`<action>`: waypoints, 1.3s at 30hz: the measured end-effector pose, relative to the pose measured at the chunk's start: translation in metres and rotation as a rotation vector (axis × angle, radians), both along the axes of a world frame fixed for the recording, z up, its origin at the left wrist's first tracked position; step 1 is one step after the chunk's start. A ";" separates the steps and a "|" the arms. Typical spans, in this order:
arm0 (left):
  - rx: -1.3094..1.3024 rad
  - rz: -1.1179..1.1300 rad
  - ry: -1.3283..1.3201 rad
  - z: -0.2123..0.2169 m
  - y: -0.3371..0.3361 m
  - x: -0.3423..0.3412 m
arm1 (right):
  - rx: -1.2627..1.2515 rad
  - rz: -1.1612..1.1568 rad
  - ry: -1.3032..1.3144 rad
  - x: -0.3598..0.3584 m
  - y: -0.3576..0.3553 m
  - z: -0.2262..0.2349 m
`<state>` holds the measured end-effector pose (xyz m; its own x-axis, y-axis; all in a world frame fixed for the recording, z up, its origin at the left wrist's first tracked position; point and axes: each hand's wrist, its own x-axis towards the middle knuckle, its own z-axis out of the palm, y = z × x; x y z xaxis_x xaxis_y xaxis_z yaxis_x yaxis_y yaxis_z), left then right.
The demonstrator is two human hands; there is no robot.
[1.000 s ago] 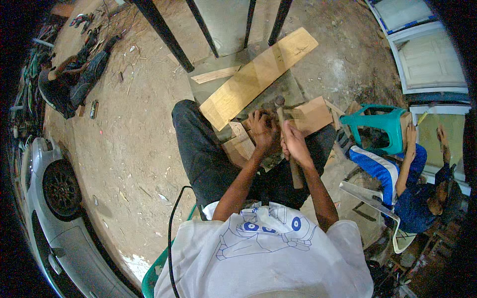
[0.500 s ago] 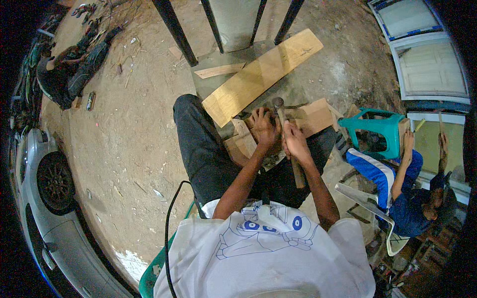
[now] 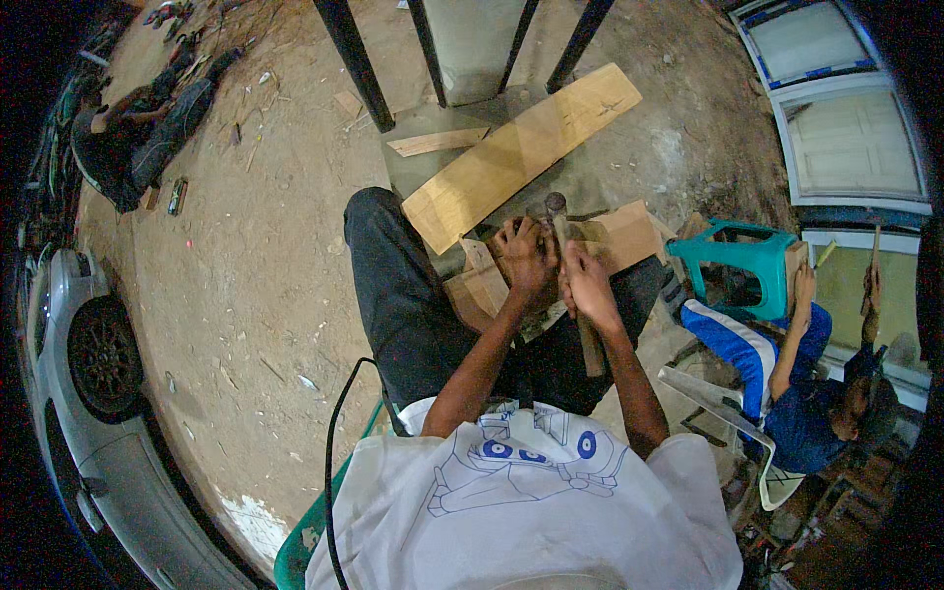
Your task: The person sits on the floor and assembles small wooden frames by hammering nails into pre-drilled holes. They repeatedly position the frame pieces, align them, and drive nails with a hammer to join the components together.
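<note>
My right hand [image 3: 590,287] is closed around the wooden handle of a hammer [image 3: 592,346], whose dark head [image 3: 557,202] points away from me. Close beside it on the left, my left hand [image 3: 529,261] has its fingers bent over wood between my knees; what they pinch, if anything, is hidden. Under and around the hands lie pieces of wood: a light board [image 3: 624,236] by my right knee and a smaller block [image 3: 477,292] by my left thigh. Beyond them a long yellowish plank [image 3: 521,157] rests slanted.
A thin wood strip [image 3: 438,143] lies past the plank, near dark table legs [image 3: 356,64]. At right, a seated person [image 3: 816,413] works at a green plastic stool [image 3: 737,264]. Another person [image 3: 128,147] sits at far left. A grey car [image 3: 128,462] stands at left.
The hammer head has shifted very slightly to the right. Both my hands stay in nearly the same place. The seated person at right has moved their arms a little.
</note>
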<state>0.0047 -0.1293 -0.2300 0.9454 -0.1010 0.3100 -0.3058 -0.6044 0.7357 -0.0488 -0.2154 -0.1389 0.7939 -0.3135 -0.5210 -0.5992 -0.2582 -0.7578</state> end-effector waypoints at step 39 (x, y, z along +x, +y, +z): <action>-0.012 -0.833 0.612 0.042 0.052 0.084 | 0.354 -0.666 0.151 -0.145 -0.015 0.008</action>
